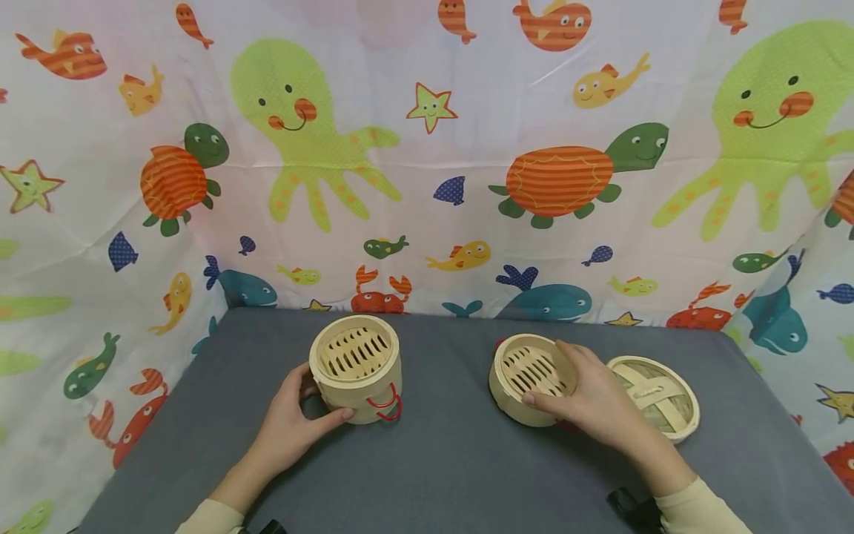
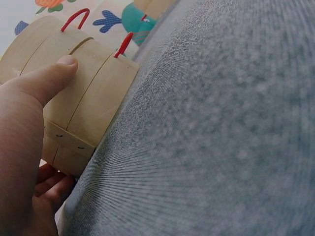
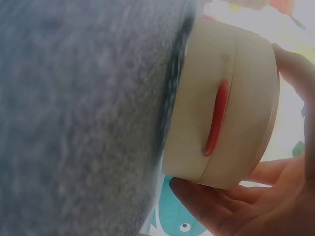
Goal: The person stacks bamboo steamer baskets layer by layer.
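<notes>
The left hand (image 1: 293,423) grips a stacked bamboo steamer (image 1: 356,398) standing on the left part of the table (image 1: 434,467). Its thumb presses the near wall and its fingers bend round the left side; in the head view the fingers are partly hidden behind the wall. The stack's top tier shows a slatted floor inside its rim; the interior below is concealed. Seams and two red handles (image 2: 127,45) are visible in the left wrist view, where the stack is cut off at the left edge.

The right hand (image 1: 590,397) holds a shallower bamboo steamer (image 1: 517,404) right of centre, thumb at the near rim and fingers at the far side. The hand covers this steamer's right rim; slats show inside. Whether its base fully touches the table cannot be told. A red loop (image 3: 216,118) crosses its wall.

A woven lid (image 1: 660,398) lies farther right, its left portion partly hidden by the right hand. Both sleeves (image 1: 697,512) are cut off by the lower edge.
</notes>
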`<state>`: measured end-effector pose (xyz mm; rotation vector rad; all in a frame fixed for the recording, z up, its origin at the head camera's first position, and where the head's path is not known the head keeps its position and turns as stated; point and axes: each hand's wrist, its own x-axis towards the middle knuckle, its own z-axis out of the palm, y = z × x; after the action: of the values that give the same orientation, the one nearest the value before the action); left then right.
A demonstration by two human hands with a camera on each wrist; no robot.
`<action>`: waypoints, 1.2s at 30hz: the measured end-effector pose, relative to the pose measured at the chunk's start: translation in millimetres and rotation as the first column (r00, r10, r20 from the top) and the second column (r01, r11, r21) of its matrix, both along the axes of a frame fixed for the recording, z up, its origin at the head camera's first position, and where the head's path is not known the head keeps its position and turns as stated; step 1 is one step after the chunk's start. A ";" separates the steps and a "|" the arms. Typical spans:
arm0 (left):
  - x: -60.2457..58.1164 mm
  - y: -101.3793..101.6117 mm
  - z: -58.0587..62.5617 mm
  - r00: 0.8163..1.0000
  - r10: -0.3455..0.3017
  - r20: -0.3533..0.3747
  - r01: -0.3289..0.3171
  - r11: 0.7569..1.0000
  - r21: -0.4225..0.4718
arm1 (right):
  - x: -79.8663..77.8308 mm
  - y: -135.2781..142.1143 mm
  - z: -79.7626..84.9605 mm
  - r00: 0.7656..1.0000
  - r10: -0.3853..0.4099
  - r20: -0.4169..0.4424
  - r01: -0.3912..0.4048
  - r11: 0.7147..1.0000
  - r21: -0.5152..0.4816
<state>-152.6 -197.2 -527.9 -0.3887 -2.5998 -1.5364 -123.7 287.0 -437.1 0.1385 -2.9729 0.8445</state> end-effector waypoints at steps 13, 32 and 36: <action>1.0 0.2 2.4 1.000 -0.007 0.002 0.007 1.000 -0.005 | -5.2 -11.9 5.1 0.999 -0.020 -0.031 0.019 1.000 -0.021; 2.4 -1.6 2.3 1.000 -0.014 -0.010 0.014 1.000 0.004 | -22.9 -47.6 12.4 0.993 -0.029 -0.118 0.008 0.984 -0.177; 1.4 -1.0 1.5 1.000 -0.016 -0.020 0.016 1.000 0.005 | -26.9 -59.4 16.7 0.992 -0.022 -0.126 -0.003 0.980 -0.198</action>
<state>-151.1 -198.2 -526.4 -0.4231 -2.5837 -1.5354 -150.6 227.7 -420.4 0.1631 -2.7505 1.0797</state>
